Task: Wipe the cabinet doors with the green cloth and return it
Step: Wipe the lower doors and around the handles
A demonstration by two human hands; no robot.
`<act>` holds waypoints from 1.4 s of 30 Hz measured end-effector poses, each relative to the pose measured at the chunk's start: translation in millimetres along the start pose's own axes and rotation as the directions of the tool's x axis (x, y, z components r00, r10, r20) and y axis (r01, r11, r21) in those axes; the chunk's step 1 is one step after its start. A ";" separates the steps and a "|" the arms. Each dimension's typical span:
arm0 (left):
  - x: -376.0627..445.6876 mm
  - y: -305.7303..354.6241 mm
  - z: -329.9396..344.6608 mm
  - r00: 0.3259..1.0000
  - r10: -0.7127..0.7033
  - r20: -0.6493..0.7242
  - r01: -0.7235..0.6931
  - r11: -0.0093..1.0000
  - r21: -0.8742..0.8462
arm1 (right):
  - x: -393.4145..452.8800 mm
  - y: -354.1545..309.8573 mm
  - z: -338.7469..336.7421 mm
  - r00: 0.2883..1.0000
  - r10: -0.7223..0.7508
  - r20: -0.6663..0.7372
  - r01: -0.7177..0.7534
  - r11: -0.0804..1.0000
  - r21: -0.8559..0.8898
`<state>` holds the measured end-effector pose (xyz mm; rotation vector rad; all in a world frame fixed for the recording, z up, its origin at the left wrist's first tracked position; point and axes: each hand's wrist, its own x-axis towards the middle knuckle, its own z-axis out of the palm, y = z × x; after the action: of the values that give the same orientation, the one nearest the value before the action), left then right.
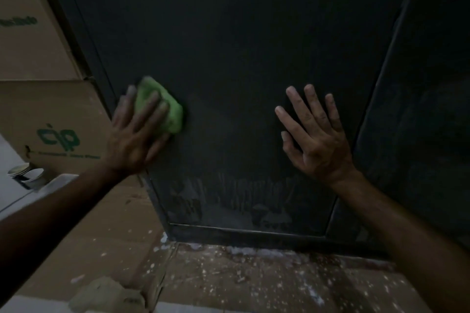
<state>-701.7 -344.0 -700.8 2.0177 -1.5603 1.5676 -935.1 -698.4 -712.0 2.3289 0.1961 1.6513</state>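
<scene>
Four left fingers [150, 107] flat over green cloth [166, 112] (against cabinet door [229, 58]).

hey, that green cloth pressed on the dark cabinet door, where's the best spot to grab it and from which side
Probably pinch the green cloth at its bunched right edge, coming from the right: the left hand lies flat over its left part, and the rest sits flush on the cabinet door.

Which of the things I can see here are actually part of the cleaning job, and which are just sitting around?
Part of the job:
green cloth, pressed flat by the left hand
dark cabinet door, streaky near its bottom
right hand, spread flat on the door

Just lying about:
cardboard boxes at the left
stacked paper cups
paint-speckled floor
</scene>
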 end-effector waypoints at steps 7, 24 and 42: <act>64.2 32.8 -7.5 0.895 -0.417 -0.159 0.409 0.909 -0.081 | 2.5 -3.1 -1.6 1.000 0.012 -0.009 -0.012 1.000 0.000; -15.3 86.3 39.1 0.474 -0.873 -0.117 0.811 0.485 -0.327 | -1.8 -1.1 -2.0 0.999 0.002 0.042 -0.003 0.999 0.038; -92.4 191.1 78.7 0.390 -0.917 0.090 0.889 0.349 -0.296 | -56.1 -31.7 9.0 0.991 0.055 0.124 -0.061 0.997 0.043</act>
<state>-792.7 -422.9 -892.5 1.9641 -0.3209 0.8331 -944.0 -684.6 -774.9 2.4837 0.1440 1.5390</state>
